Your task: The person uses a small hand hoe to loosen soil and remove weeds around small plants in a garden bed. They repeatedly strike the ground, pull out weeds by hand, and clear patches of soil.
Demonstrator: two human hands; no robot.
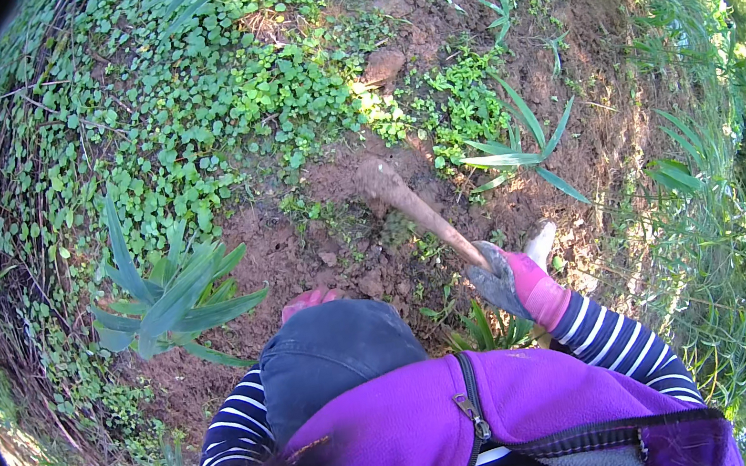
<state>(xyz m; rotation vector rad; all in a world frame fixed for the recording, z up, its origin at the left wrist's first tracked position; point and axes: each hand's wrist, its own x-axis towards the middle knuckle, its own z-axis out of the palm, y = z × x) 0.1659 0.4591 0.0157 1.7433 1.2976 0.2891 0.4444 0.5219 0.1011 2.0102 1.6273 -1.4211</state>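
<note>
My right hand, in a pink work glove with a grey coated palm, grips the wooden handle of a digging tool that looks like a hand hoe. The handle slants up and left to a thick, mud-caked end over the loose brown soil. No blade can be made out there. Only a bit of pink glove shows of my left hand, beyond my knee in dark trousers; its fingers and anything in them are hidden.
A broad-leaved plant grows to the left, and a long-leaved seedling to the right. Low green ground cover spreads at the upper left. Clods lie farther off. A light-coloured shoe tip shows by my right hand.
</note>
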